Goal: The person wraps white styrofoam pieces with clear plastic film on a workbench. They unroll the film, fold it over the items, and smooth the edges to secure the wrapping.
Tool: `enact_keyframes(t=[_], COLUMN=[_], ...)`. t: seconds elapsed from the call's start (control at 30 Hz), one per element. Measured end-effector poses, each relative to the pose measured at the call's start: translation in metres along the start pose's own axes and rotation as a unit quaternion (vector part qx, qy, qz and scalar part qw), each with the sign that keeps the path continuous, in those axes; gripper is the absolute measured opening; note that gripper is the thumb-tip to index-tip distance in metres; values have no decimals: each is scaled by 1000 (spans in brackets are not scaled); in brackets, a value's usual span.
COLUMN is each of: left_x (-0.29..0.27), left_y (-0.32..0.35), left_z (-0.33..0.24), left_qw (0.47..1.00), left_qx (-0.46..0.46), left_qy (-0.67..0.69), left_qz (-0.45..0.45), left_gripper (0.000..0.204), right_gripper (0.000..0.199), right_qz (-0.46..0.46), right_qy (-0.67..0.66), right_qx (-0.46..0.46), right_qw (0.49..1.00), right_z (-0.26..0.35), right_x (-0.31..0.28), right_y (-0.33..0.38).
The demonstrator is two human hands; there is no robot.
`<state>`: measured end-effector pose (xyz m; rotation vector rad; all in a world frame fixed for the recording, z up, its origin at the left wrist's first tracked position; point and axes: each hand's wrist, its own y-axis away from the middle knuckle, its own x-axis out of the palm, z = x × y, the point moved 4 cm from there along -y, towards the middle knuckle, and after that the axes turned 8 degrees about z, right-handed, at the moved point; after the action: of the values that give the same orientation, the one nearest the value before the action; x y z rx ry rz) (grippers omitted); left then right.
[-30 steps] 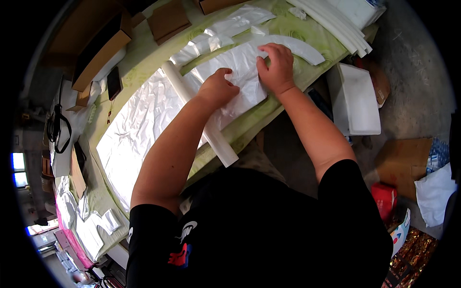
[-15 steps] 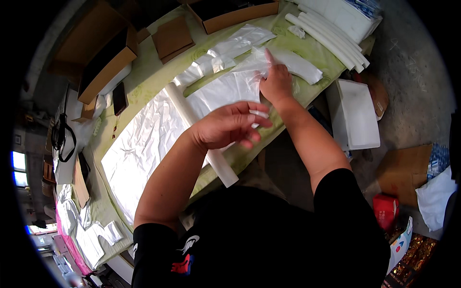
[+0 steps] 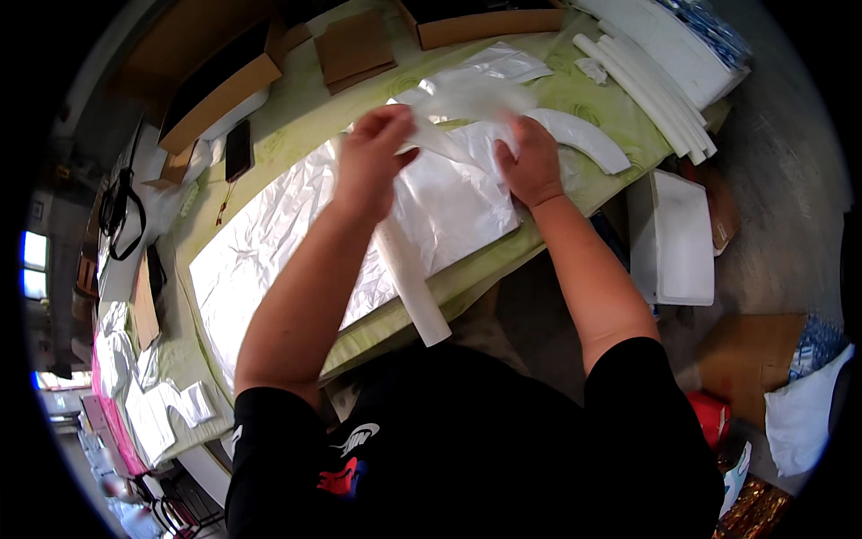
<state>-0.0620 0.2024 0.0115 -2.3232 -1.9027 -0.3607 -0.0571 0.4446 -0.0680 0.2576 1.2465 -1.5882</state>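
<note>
A thin see-through plastic film (image 3: 471,97), smeared by motion, stretches between my hands above the table. My left hand (image 3: 370,160) is closed, pinching its left side. On the other side, my right hand (image 3: 532,160) grips the film, with the thumb bent inward; the fingertips are blurred. Beneath lies a wrinkled white plastic sheet (image 3: 269,242). Across this sheet rests a long white tube (image 3: 413,283), its far part hidden by my left hand and forearm. A curved white strip (image 3: 588,142) lies just beyond my right hand.
A green patterned cloth (image 3: 310,94) covers the table. Several white tubes (image 3: 651,99) lie at the far right. Cardboard boxes (image 3: 224,81) and brown cardboard pieces (image 3: 355,49) stand or lie along the back. A phone (image 3: 238,151) is at the left. Below the right edge stands a white bin (image 3: 673,238).
My left hand has moved up and away from me, from open fingers to a hold on the film. My right hand has shifted slightly nearer and right; the film is now lifted between both hands.
</note>
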Motion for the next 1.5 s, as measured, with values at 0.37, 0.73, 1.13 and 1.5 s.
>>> enact_keyframes(t=[0.37, 0.73, 1.13, 1.5], left_x=[-313, -152, -100, -113], left_y=[175, 128, 136, 102], left_z=[-29, 10, 60, 8], left_qw=[926, 868, 756, 739], left_qx=[-91, 173, 73, 222], left_qy=[-177, -461, -650, -614], left_qz=[-321, -65, 12, 165], left_gripper=[18, 53, 81, 25], right_gripper=[30, 24, 43, 23], right_qz=[-33, -17, 301, 381], right_qy=[-16, 7, -269, -313], right_qx=[-34, -46, -165, -12], right_qw=[999, 999, 900, 870], right_z=[4, -4, 206, 248], right_x=[3, 3, 14, 29], right_y=[-1, -2, 67, 53])
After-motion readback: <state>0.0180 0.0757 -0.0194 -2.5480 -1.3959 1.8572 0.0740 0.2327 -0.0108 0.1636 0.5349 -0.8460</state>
